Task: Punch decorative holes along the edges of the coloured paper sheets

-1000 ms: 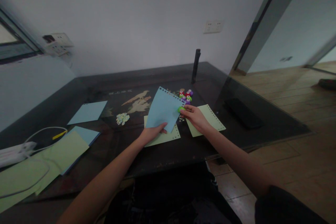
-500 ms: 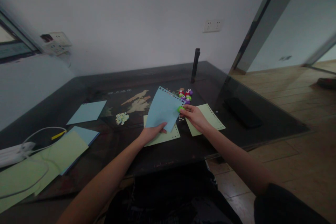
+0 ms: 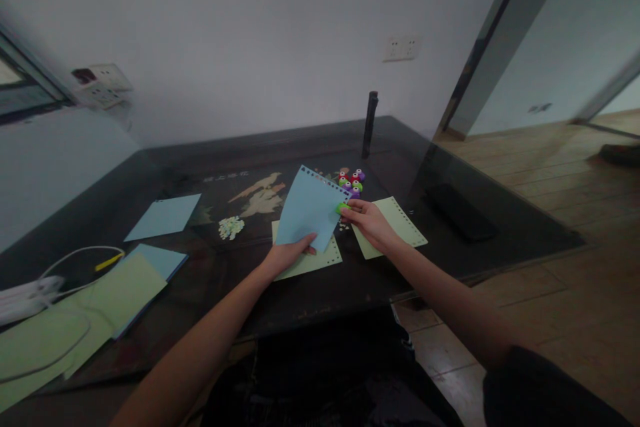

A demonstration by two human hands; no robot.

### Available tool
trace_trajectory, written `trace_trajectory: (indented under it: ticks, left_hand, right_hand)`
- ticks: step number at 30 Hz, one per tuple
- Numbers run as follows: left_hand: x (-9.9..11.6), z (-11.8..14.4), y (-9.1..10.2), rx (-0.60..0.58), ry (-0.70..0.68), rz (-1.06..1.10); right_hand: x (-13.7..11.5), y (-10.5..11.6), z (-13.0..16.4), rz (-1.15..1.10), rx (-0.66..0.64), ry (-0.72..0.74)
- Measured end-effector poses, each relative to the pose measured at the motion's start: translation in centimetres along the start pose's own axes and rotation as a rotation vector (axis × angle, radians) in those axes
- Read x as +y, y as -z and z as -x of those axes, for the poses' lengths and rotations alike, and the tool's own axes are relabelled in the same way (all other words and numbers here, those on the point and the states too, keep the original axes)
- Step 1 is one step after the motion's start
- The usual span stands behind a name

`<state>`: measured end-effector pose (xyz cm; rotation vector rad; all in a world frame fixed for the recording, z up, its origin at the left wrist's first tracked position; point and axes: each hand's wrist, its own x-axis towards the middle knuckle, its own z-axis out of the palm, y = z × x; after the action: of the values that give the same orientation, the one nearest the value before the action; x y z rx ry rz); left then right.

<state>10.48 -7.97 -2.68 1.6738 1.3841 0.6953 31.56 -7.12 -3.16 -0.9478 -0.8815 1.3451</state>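
Note:
A light blue sheet of paper (image 3: 310, 207), with a row of small punched holes along its upper edge, is raised over the table and tilted. My left hand (image 3: 293, 252) pinches its lower left part, thumb on top. At the sheet's right edge, near the corner, my right hand (image 3: 367, 220) grips a small green craft paper punch (image 3: 343, 207). Under the blue sheet lies a pale green sheet (image 3: 310, 267), also with holes along an edge. Another pale green punched sheet (image 3: 400, 227) rests beneath my right hand. Tiny paper bits (image 3: 344, 227) lie between the two green sheets.
Several red, green and purple punches (image 3: 351, 180) cluster behind the blue sheet. A heap of paper bits (image 3: 231, 227), a blue sheet (image 3: 164, 217), overlapping green paper (image 3: 125, 287) and a white cable (image 3: 70, 253) are leftward. A black upright post (image 3: 369, 125) and black flat object (image 3: 460, 212) are rightward.
The view has shifted slightly. Both hands, the blue sheet and the green punch keep nearly the same places relative to each other.

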Motion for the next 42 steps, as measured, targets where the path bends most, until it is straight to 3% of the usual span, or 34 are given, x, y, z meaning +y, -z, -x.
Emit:
trace_trajectory:
  ticks: [26, 42]
  left_hand:
    - [-0.1, 0.0, 0.1, 0.017, 0.008, -0.041]
    - [-1.2, -0.4, -0.1, 0.013, -0.011, -0.030]
  right_hand:
    - [0.2, 0.1, -0.2, 0.016, 0.002, 0.010]
    - [0.2, 0.1, -0.1, 0.061, -0.018, 0.041]
